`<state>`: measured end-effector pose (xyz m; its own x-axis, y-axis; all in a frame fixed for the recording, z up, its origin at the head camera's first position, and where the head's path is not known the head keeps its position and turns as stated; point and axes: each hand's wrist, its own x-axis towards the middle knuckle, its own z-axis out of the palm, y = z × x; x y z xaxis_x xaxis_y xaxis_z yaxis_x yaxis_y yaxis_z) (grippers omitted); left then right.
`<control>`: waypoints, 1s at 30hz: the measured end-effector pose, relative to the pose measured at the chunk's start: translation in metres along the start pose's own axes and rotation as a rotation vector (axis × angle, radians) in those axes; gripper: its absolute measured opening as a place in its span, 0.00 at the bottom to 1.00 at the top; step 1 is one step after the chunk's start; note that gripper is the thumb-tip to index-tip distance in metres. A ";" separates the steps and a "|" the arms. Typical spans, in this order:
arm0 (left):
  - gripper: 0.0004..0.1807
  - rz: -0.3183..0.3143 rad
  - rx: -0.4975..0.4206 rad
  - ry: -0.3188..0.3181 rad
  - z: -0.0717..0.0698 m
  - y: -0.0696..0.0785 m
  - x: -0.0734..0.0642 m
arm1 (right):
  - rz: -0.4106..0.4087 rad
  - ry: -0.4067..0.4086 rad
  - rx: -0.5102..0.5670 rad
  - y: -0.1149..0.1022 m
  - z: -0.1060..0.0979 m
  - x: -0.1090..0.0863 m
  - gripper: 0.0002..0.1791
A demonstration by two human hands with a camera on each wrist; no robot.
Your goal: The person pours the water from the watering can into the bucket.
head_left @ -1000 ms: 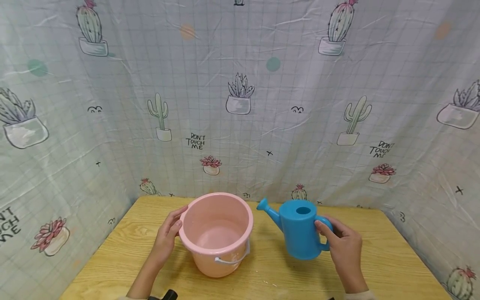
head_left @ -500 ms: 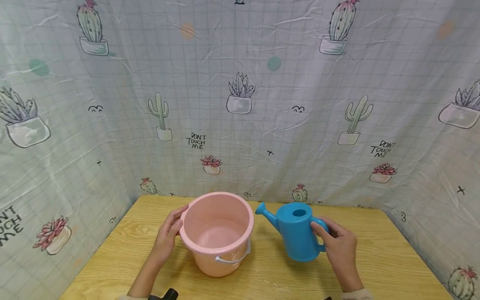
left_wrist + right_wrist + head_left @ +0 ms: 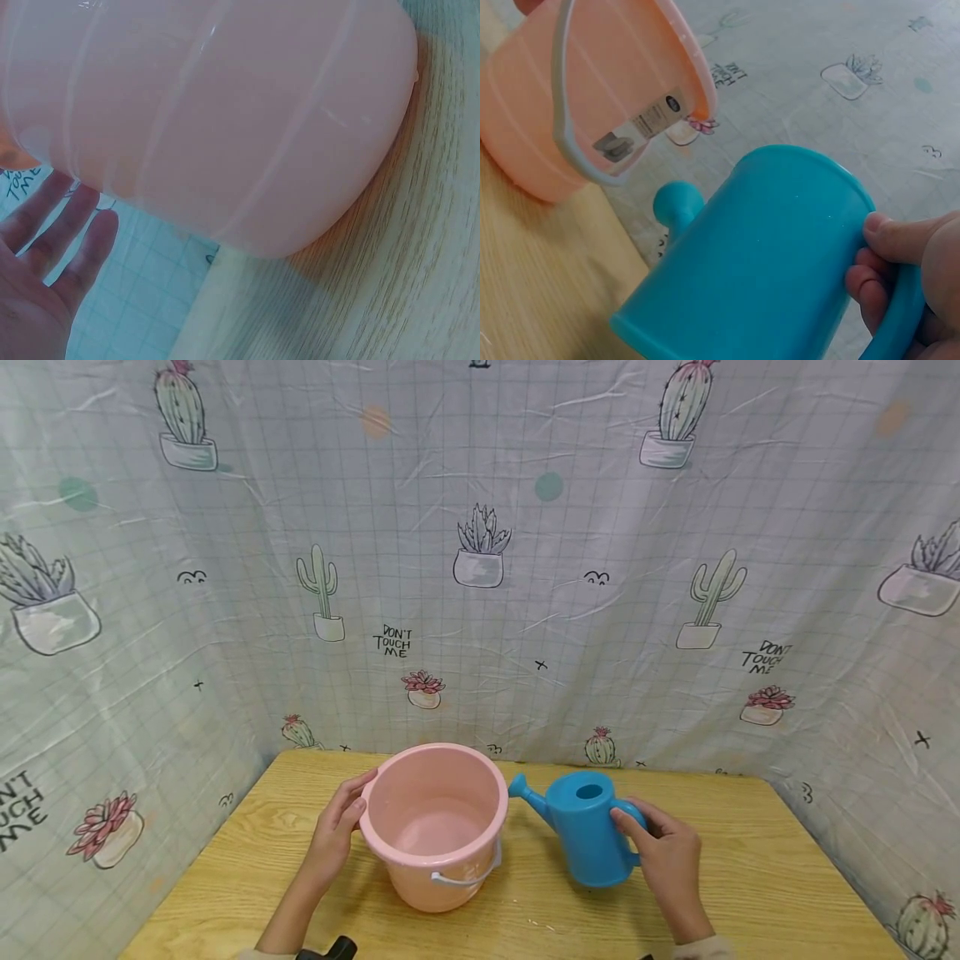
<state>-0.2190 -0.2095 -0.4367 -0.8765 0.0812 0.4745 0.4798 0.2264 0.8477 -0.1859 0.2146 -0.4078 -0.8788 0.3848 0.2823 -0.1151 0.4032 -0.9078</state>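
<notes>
A pink bucket [image 3: 438, 868] stands on the table, its mouth facing up and a pale handle [image 3: 465, 881] hanging down at its front. My left hand [image 3: 337, 818] rests against the bucket's left side at the rim, with the fingers fairly straight; in the left wrist view, several fingers [image 3: 90, 247] reach the pink wall. To the right, my right hand [image 3: 667, 843] grips the loop handle of a blue watering can [image 3: 592, 831], thumb on top and fingers curled through it. The can leans left, and its spout head [image 3: 517, 786] is right beside the bucket's rim.
The wooden table [image 3: 750, 860] has a few small wet-looking spots in front. A curtain [image 3: 480, 635] with printed cacti hangs behind and along both sides. A printed label [image 3: 641, 124] is on the bucket's wall.
My right hand has moved the watering can slightly left and lower, tipping it more toward the bucket. My left hand and the bucket have stayed in place.
</notes>
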 end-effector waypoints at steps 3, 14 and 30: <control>0.22 0.000 -0.002 0.001 0.000 0.000 0.000 | 0.003 0.004 -0.031 0.000 0.001 -0.001 0.20; 0.22 0.009 0.006 -0.001 0.000 -0.002 -0.001 | 0.008 -0.001 -0.031 0.009 0.009 -0.002 0.21; 0.23 0.018 0.007 -0.004 -0.001 -0.001 0.000 | 0.012 -0.009 -0.048 0.019 0.022 -0.004 0.20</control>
<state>-0.2193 -0.2103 -0.4375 -0.8681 0.0891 0.4884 0.4949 0.2312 0.8376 -0.1944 0.2025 -0.4327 -0.8842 0.3825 0.2682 -0.0823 0.4377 -0.8954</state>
